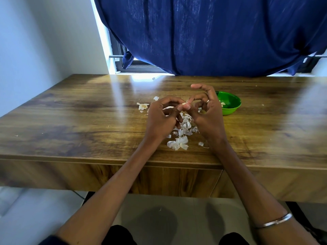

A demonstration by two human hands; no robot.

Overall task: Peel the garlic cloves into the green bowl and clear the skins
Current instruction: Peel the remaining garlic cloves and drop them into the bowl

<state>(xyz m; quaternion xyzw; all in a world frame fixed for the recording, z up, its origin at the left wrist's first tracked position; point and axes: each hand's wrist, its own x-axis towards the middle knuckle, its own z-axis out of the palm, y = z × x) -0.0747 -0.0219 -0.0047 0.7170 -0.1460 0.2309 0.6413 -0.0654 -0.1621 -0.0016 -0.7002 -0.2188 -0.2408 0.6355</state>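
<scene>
Garlic clove (pixel 184 103) is pinched between the fingertips of both hands above the worktop (pixel 88 121), so nothing has to be reached for; what matters is where the green bowl (pixel 231 110) lies from it. The bowl is set just beyond and to the right of the right hand (pixel 207 110), partly hidden behind that hand's fingers, which makes the right hand the nearer one for a drop. The left hand (pixel 162 117) is curled around the clove's left end, the right thumb and forefinger nip its other end, and the clove's long axis seems to run left to right (it is small and mostly covered, so this is not certain). In the bowl one pale piece (pixel 223 103), probably a peeled clove, can be made out; the rest of its inside is hidden. Loose skins (pixel 178 144) are strewn on the worktop below and between the hands.
</scene>
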